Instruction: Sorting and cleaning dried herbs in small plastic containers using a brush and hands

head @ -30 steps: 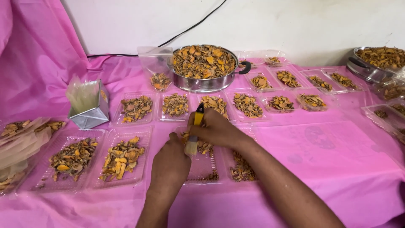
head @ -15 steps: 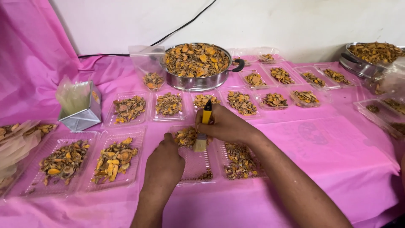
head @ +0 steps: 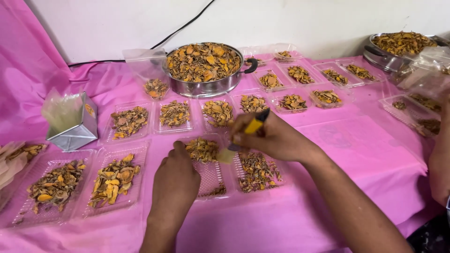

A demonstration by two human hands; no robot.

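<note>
At the far left a foil box (head: 75,127) stood on the pink cloth (head: 365,159), tilted, with clear bags sticking out of it. In front of it lay two trays (head: 123,199) heaped with dried yellow-brown slices.

The left hand (head: 174,185) rested knuckles-up on the near edge of the middle tray (head: 209,175), fingers curled under. Whether they pinched the rim I could not tell. That tray was mostly bare, with a small heap of slices (head: 202,149) left at its far end, just past the fingertips.

The right hand (head: 274,138) came in from the right, fingers closed round a small brush (head: 248,131) with a yellow and black handle. Its pale bristles (blurred in this view) pointed down at the gap between the middle tray and the next tray (head: 258,171), which held a loose spread of slices.

Behind the hands ran a row of small filled trays (head: 174,114), and beyond them a steel pan (head: 204,69) was piled with the same slices. At the far right stood a second pan (head: 398,47), and another person's arm (head: 440,159) showed at the edge.
</note>
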